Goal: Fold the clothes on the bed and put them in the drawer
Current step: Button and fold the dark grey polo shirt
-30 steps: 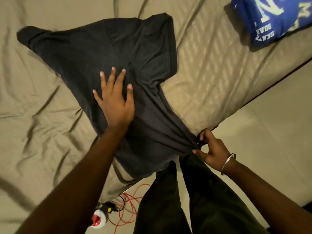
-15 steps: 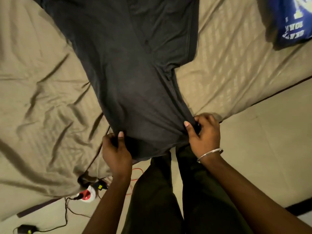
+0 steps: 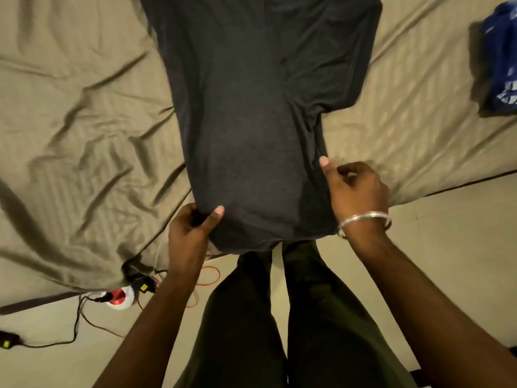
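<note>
A dark grey shirt (image 3: 251, 107) lies stretched over the corner of the bed (image 3: 84, 121), its lower hem hanging off the edge toward me. My left hand (image 3: 193, 228) pinches the hem's left corner between thumb and fingers. My right hand (image 3: 355, 189), with a silver bracelet on the wrist, grips the shirt's right edge, thumb on top of the cloth. A blue garment (image 3: 500, 65) with white print lies on the bed at the far right. No drawer is in view.
The bed has a wrinkled beige sheet. On the floor by its corner lie a red-and-white socket reel (image 3: 120, 298), orange and black cables (image 3: 207, 278) and a small black adapter (image 3: 7, 341). My legs (image 3: 279, 317) in dark trousers stand at the bed corner.
My left hand left the shirt's middle and took the left hem corner. The right hand shifted up along the right edge. The shirt now lies straighter and closer to me.
</note>
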Motion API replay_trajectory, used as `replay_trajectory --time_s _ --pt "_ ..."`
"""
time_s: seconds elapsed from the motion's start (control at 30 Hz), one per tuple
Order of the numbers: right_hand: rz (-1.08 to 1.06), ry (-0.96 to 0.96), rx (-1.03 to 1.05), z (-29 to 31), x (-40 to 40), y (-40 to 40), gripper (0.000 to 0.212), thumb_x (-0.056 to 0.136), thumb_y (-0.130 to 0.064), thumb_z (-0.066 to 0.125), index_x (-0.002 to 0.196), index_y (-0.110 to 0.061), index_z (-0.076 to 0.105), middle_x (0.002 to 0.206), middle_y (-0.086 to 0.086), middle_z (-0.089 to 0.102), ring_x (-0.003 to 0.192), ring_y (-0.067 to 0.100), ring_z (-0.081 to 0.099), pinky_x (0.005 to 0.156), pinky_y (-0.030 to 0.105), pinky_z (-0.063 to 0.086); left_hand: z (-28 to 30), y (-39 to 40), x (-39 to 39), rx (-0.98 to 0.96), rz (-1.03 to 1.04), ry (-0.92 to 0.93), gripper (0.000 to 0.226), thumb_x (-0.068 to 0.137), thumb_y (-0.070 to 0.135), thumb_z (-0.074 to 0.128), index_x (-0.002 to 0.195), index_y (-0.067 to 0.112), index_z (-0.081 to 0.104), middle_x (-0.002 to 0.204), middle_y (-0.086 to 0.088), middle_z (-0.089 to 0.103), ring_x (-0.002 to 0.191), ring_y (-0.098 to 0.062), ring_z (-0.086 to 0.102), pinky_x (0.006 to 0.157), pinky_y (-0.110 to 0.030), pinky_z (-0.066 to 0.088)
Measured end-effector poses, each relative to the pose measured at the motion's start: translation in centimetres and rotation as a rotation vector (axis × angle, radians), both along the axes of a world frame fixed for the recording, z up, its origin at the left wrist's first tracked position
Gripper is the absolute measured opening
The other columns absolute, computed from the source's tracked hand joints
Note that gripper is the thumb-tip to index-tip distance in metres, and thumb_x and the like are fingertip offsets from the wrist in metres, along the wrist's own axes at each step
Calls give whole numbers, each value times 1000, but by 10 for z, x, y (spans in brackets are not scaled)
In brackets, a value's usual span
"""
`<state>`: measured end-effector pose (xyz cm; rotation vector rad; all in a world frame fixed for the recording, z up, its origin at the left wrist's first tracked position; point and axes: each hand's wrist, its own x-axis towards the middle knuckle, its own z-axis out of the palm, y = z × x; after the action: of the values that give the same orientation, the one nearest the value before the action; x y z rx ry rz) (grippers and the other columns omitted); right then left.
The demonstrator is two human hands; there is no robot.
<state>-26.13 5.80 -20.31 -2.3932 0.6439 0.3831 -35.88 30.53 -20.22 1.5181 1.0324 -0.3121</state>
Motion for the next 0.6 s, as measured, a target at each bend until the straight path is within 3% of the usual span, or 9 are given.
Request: replay_trajectory --time_s 0.1,0.2,0.33,0.43,0.53,0.6 --pt "92 61 -116 -10 12 4 37 94 -46 58 82 -12 67 86 14 70 85 37 63 68 31 38 -8 5 -2 -52 59 47 8 92 25 66 90 19 61 84 10 71 93 -21 67 90 -52 52" --pt "77 -143 -89 -12 -4 -5 36 104 -32 41 90 -5 62 81 19 65 76 38 59 63 32 33 -2 -1 -18 -166 18 117 13 90 34 63 99 25 63 104 6 70 105 -23 66 83 -45 57" --pt "74 -139 165 -15 -39 -18 33 102 -41 46 93 -12 57 70 -2 58 63 13 55 64 30 39 0 -7 -44 -171 -165 113 23 78 15 77 99 15 68 96 1 76 96 -15 71 77 -27 54" --pt "285 -112 63 -20 -57 -30 38 99 -44 48 101 -9 63 73 5 64 66 24 59 62 28 40 -4 -9 -58 -164 -210 113 35 89 17 68 123 18 59 113 6 70 108 -6 65 79 -13 53" --pt "259 -98 240 -26 -67 -40 40 101 -38 39 105 -5 62 73 6 61 65 20 58 58 28 43 -11 -8 -69 -136 -208 108 48 91 25 64 136 15 50 128 5 64 117 -8 61 87 -18 54" --pt "279 -45 370 -31 -73 -48 37 97 -42 45 105 -8 57 74 6 61 66 11 58 59 27 48 -14 -4 -76 -136 -240 141 55 85 35 69 135 17 54 127 3 66 117 -11 63 93 -30 55"
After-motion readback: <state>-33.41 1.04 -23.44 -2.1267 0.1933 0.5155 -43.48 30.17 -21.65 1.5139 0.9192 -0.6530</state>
